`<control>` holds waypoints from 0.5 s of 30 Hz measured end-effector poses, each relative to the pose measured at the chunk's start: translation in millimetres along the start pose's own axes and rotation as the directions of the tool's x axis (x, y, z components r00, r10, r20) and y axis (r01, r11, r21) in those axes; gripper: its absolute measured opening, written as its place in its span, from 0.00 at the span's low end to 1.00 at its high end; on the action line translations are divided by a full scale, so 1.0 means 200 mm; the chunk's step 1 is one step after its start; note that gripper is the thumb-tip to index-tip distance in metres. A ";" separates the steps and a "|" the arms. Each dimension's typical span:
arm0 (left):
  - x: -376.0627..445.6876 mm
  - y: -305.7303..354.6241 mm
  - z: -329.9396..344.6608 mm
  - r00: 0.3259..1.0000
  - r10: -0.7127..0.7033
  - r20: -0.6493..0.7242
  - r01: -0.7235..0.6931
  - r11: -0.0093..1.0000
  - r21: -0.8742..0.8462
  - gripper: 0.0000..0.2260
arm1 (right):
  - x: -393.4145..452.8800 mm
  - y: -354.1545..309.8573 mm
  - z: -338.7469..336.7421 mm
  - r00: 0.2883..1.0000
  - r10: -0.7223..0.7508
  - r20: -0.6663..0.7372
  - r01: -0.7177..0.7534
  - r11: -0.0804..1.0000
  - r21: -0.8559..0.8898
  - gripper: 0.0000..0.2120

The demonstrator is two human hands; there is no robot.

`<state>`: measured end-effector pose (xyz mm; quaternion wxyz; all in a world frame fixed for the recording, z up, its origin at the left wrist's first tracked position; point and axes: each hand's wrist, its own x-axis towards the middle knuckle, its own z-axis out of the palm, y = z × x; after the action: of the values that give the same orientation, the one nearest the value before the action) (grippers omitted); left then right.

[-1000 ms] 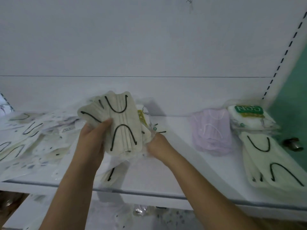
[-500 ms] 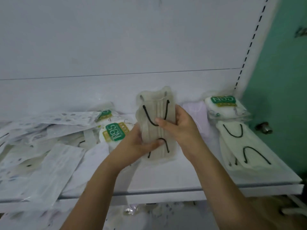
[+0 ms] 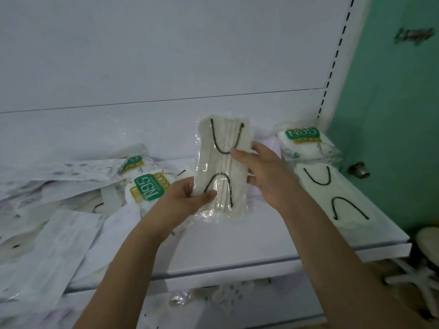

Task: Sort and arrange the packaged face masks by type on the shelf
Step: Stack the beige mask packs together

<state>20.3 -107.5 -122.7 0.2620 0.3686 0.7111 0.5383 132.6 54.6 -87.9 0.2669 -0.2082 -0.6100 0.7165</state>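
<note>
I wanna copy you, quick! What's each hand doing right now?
Left hand: grips the bottom of the cream mask pack.
Right hand: grips the same pack's right edge, thumb on its front.

A shop interior. A white retail shelf (image 3: 261, 252) with a slotted upright (image 3: 332, 67) and plain back panel (image 3: 142, 55) carries sealed stock: N95 packs (image 3: 303, 141), sleeved masks (image 3: 332, 195), and a loose heap of packets (image 3: 47, 210) at left.
</note>
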 end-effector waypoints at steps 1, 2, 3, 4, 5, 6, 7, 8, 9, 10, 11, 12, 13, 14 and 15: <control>0.01 0.02 0.00 0.999 -0.017 -0.032 0.016 0.999 -0.029 0.07 | 0.03 0.01 0.01 0.999 0.037 0.023 -0.036 0.998 -0.048 0.11; 0.03 0.03 -0.01 0.997 -0.031 -0.070 0.028 0.999 -0.047 0.08 | 0.06 0.01 0.03 0.998 0.063 0.028 -0.060 0.994 -0.090 0.08; 0.04 0.04 -0.02 0.993 -0.040 -0.115 0.037 0.999 -0.029 0.11 | 0.09 0.01 0.04 0.999 0.051 -0.012 -0.053 0.988 -0.145 0.06; 0.07 0.04 -0.05 0.985 -0.031 -0.168 0.037 0.999 0.037 0.14 | 0.14 0.01 0.05 0.996 -0.005 -0.088 -0.016 0.971 -0.240 0.05; 0.09 0.03 -0.08 0.975 0.006 -0.224 0.035 0.983 0.178 0.15 | 0.20 0.00 0.05 0.982 -0.090 -0.164 0.021 0.925 -0.380 0.04; 0.11 0.01 -0.12 0.960 0.062 -0.272 0.051 0.920 0.388 0.15 | 0.25 -0.02 0.05 0.964 -0.164 -0.211 0.030 0.852 -0.523 0.04; 0.13 -0.03 -0.16 0.954 0.119 -0.276 0.070 0.806 0.587 0.18 | 0.29 -0.05 0.05 0.950 -0.213 -0.228 0.022 0.775 -0.631 0.03; 0.14 -0.05 -0.20 0.960 0.148 -0.239 0.077 0.680 0.729 0.23 | 0.34 -0.07 0.06 0.950 -0.219 -0.223 0.004 0.723 -0.691 0.02; 0.15 -0.08 -0.23 0.974 0.123 -0.193 0.088 0.578 0.812 0.28 | 0.39 -0.07 0.07 0.960 -0.188 -0.208 -0.016 0.704 -0.710 0.02; 0.15 -0.10 -0.25 0.986 0.066 -0.153 0.099 0.504 0.858 0.31 | 0.44 -0.06 0.08 0.970 -0.148 -0.195 -0.039 0.693 -0.720 0.05; 0.16 -0.12 -0.27 0.992 0.007 -0.122 0.106 0.453 0.885 0.33 | 0.48 -0.03 0.11 0.977 -0.116 -0.176 -0.052 0.677 -0.734 0.09; 0.16 -0.14 -0.30 0.994 -0.034 -0.101 0.106 0.419 0.902 0.33 | 0.52 0.00 0.13 0.986 -0.086 -0.141 -0.053 0.646 -0.762 0.12; 0.16 -0.15 -0.32 0.995 -0.048 -0.093 0.104 0.403 0.909 0.33 | 0.54 0.04 0.15 0.992 -0.053 -0.112 -0.059 0.590 -0.805 0.15; 0.16 -0.16 -0.34 0.995 -0.042 -0.093 0.102 0.404 0.909 0.32 | 0.56 0.08 0.17 0.994 -0.030 -0.102 -0.072 0.513 -0.855 0.18; 0.15 -0.17 -0.36 0.995 -0.030 -0.093 0.097 0.408 0.908 0.32 | 0.56 0.12 0.19 0.993 -0.025 -0.112 -0.091 0.427 -0.900 0.24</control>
<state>-61.0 -129.6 -133.6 0.0179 0.4078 0.9104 0.0668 18.9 94.3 -101.5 0.1329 -0.3690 -0.8788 0.2717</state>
